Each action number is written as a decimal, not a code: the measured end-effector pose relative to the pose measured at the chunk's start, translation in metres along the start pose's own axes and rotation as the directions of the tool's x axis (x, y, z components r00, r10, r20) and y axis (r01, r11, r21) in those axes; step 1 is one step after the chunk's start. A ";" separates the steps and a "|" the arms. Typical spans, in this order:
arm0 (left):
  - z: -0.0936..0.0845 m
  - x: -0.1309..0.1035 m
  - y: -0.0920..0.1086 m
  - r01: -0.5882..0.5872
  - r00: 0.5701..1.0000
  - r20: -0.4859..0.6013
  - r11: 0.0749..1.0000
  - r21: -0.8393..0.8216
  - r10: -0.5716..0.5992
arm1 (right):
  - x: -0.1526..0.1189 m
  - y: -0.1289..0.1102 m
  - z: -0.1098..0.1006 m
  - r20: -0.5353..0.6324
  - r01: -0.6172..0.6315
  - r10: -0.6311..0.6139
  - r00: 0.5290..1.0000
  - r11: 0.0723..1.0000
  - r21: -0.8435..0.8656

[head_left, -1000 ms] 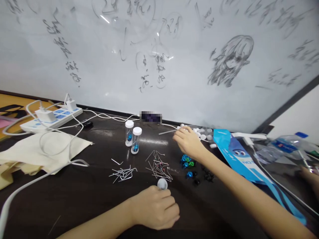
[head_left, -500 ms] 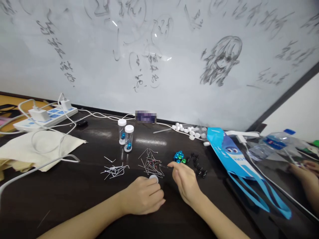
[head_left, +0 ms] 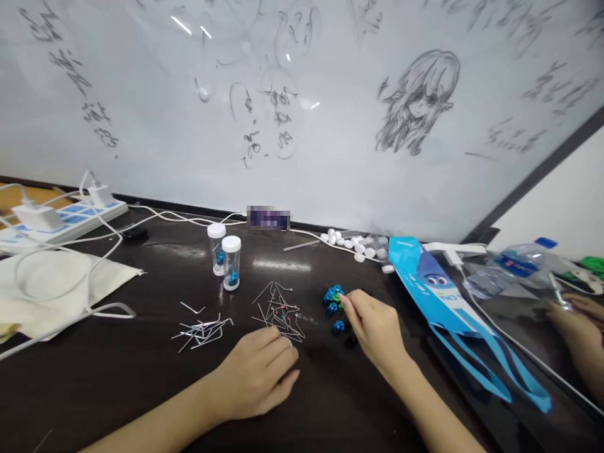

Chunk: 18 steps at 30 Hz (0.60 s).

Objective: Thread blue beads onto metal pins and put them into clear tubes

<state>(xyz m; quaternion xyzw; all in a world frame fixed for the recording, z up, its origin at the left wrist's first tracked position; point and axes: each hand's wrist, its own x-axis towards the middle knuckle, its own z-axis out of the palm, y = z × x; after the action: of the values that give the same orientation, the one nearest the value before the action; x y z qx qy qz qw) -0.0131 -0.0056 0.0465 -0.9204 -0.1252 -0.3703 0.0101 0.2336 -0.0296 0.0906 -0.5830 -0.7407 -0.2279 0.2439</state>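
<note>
My left hand (head_left: 257,374) is curled closed on the table around a round white-ended piece (head_left: 287,341), mostly hidden by the fingers. Right beyond it lie thin bent metal wires with small coloured ends (head_left: 278,311). My right hand (head_left: 375,321) reaches down with thumb and forefinger pinched at a small green metallic piece (head_left: 336,301). Shiny blue nut-like pieces (head_left: 333,292) are heaped around those fingertips, and one blue piece (head_left: 338,326) lies apart, nearer me. Small black parts (head_left: 350,340) show partly under the right hand.
Two clear tubes (head_left: 231,267) with white caps stand behind, blue pieces inside. Bent L-shaped metal rods (head_left: 202,331) lie left. White caps (head_left: 358,245) are scattered at the back beside a blue bag (head_left: 438,283). Another person's hand (head_left: 578,321) is at far right; a power strip (head_left: 70,220) sits left.
My right hand has moved right onto the blue and green heap, pinching there and covering most of the black parts. One blue piece now lies apart. My left hand stays closed near the wires.
</note>
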 end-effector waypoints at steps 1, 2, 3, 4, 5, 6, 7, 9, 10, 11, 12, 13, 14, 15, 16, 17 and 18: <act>0.000 0.000 -0.001 0.074 0.997 0.002 0.997 -0.034 -0.074 | 0.001 0.003 -0.001 0.004 -0.020 0.020 1.000 1.000 -0.016; 0.000 0.000 -0.001 0.144 0.990 0.009 0.987 -0.068 -0.143 | 0.003 0.007 -0.001 0.006 -0.045 0.046 0.999 0.998 -0.036; 0.000 0.000 -0.001 0.208 0.978 0.024 0.974 -0.094 -0.207 | 0.004 0.010 -0.002 0.008 -0.075 0.075 0.997 0.996 -0.056; 0.000 0.001 -0.001 0.264 0.964 0.050 0.958 -0.110 -0.260 | 0.005 0.014 -0.004 0.013 -0.105 0.107 0.994 0.992 -0.076; 0.000 0.001 -0.001 0.312 0.949 0.087 0.943 -0.115 -0.303 | 0.006 0.018 -0.005 0.024 -0.133 0.136 0.990 0.987 -0.095; 0.001 0.001 -0.001 0.349 0.933 0.129 0.930 -0.112 -0.335 | 0.007 0.022 -0.006 0.043 -0.154 0.160 0.986 0.982 -0.112; 0.001 0.001 -0.001 0.379 0.918 0.170 0.920 -0.101 -0.359 | 0.008 0.025 -0.007 0.071 -0.167 0.177 0.982 0.978 -0.127; 0.002 0.000 -0.001 0.416 0.891 0.232 0.907 -0.069 -0.391 | 0.008 0.030 -0.007 0.138 -0.174 0.195 0.971 0.973 -0.152; 0.003 -0.001 -0.002 0.424 0.882 0.251 0.904 -0.056 -0.399 | 0.008 0.031 -0.007 0.170 -0.174 0.202 0.965 0.971 -0.164; 0.004 -0.001 -0.002 0.429 0.877 0.262 0.902 -0.047 -0.403 | 0.008 0.032 -0.007 0.196 -0.176 0.210 0.958 0.969 -0.175; 0.005 -0.002 -0.003 0.433 0.873 0.269 0.900 -0.047 -0.406 | 0.008 0.032 -0.006 0.215 -0.181 0.220 0.952 0.966 -0.186; 0.006 -0.002 -0.004 0.441 0.869 0.274 0.896 -0.053 -0.411 | 0.009 0.031 -0.005 0.228 -0.188 0.231 0.946 0.963 -0.195; 0.007 -0.002 -0.004 0.451 0.865 0.277 0.890 -0.066 -0.418 | 0.009 0.030 -0.005 0.238 -0.196 0.242 0.941 0.960 -0.201; 0.007 -0.003 -0.004 0.463 0.861 0.276 0.882 -0.083 -0.427 | 0.009 0.029 -0.005 0.243 -0.203 0.250 0.937 0.958 -0.204; 0.007 -0.003 -0.005 0.475 0.858 0.271 0.874 -0.101 -0.435 | 0.009 0.028 -0.005 0.244 -0.210 0.257 0.935 0.956 -0.203; 0.007 -0.002 -0.004 0.483 0.858 0.264 0.868 -0.118 -0.441 | 0.010 0.028 -0.005 0.239 -0.218 0.264 0.934 0.955 -0.199; 0.007 -0.002 -0.004 0.485 0.859 0.257 0.864 -0.133 -0.443 | 0.010 0.027 -0.006 0.231 -0.228 0.270 0.935 0.954 -0.195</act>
<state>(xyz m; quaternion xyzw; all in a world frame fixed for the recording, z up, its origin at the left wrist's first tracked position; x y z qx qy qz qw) -0.0109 -0.0012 0.0396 -0.8941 -0.3079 -0.2692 -0.1827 0.2586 -0.0197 0.1026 -0.7149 -0.6644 -0.1787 0.1247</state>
